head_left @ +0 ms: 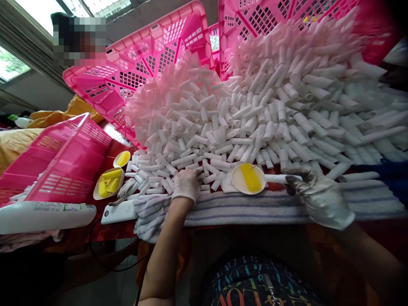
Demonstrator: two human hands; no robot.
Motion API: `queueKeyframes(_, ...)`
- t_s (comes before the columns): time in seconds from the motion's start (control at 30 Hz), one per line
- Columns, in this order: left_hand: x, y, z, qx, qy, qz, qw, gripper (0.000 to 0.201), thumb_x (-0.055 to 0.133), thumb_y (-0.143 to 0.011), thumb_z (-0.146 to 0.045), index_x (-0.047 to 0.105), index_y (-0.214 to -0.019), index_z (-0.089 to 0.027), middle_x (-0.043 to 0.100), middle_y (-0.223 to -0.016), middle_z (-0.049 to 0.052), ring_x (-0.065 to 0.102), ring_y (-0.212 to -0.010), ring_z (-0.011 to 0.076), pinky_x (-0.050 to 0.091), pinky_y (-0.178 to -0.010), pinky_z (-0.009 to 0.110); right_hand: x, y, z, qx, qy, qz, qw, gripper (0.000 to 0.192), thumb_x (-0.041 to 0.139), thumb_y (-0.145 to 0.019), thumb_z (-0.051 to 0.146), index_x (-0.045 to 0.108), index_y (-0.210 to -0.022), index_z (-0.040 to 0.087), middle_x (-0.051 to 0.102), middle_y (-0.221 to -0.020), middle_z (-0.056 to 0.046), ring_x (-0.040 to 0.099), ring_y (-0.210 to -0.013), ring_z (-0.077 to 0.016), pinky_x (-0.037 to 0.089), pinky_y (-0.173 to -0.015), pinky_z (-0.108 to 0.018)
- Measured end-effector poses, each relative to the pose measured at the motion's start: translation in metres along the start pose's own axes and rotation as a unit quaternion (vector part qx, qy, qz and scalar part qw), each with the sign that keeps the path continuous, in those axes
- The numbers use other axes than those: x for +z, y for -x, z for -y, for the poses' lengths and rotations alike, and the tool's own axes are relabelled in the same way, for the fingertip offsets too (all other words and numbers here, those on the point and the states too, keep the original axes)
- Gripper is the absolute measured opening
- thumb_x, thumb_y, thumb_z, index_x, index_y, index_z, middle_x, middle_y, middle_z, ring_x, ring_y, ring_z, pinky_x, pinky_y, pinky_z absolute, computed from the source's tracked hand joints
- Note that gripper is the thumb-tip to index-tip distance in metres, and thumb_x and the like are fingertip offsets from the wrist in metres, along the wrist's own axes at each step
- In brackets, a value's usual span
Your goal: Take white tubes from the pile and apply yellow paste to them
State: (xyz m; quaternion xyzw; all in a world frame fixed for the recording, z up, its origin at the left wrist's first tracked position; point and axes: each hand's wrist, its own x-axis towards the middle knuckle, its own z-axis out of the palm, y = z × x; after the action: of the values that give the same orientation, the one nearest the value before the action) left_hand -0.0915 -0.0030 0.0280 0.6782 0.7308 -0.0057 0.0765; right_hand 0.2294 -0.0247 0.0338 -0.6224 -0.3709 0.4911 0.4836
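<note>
- The white tube (44,216) lying well to the left of the left hand's fingers (188,173), beyond the white phone-like slab (118,212), carries a strip of dark and green print along its upper side; the print is too small and blurred to read.
- The dark garment (255,282) at the bottom of the view, below both hands' fingers, bears large coloured letters; only fragments show, roughly "O" and "L" shapes, and no whole word can be made out.
- Nothing else carries legible text, numbers or signs.
</note>
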Motion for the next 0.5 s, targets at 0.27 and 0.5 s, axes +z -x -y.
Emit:
queueKeyframes(0.27,-0.004,0.014,-0.024,-0.071,0.429,-0.078,0.897,0.028,0.072,-0.084,-0.033,0.066,-0.105,-0.017,0.071,-0.097,0.007,0.067,-0.091,0.0194,0.053,-0.09,0.034,-0.01,0.007,0.0,-0.032,-0.015,-0.02,0.999,0.048,0.09,-0.055,0.051,0.07,-0.086,0.02,0.061,-0.059,0.001,0.053,-0.049,-0.0121,0.044,-0.045,-0.025)
queueKeyframes(0.5,-0.002,0.05,-0.1,0.043,0.635,0.056,0.769,0.032,0.071,-0.085,-0.044,0.063,-0.104,-0.019,0.07,-0.099,0.005,0.066,-0.086,0.0149,0.055,-0.083,0.028,0.001,0.017,0.015,-0.051,-0.043,-0.001,0.998,0.056,0.082,-0.061,0.067,0.065,-0.084,0.02,0.059,-0.061,0.002,0.048,-0.044,-0.0091,0.037,-0.039,-0.023)
